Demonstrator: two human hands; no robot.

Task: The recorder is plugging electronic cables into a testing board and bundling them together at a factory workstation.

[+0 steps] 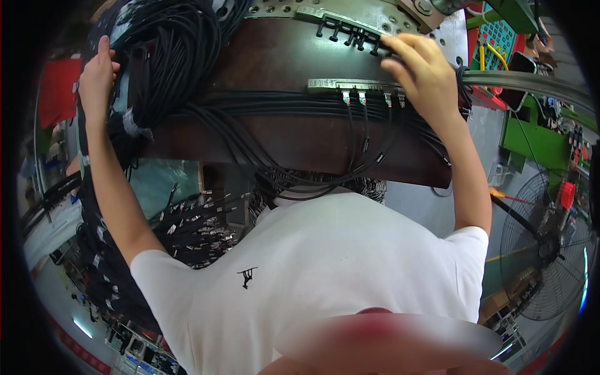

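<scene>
My left hand (98,81) is raised at the upper left beside a big coil of black cables (178,59). Its index finger is stretched out, the others slightly bent, and I see nothing held. At the upper right, my right hand (428,75) has its fingers on the right end of a slanted metal bar (340,19), thumb below. Several small black T-shaped pieces (350,39) stick out along this bar's near edge. Nearer to me lies a second metal bar (325,84) with cable connectors (362,98) along it, partly hidden by my right hand.
Black cables run across the dark brown worktop (262,62) and droop over its front edge. A perforated metal plate (278,7) lies behind. A floor fan (547,250) stands at right, below a control panel (497,37). Bundled cables with connectors (200,225) hang at lower left.
</scene>
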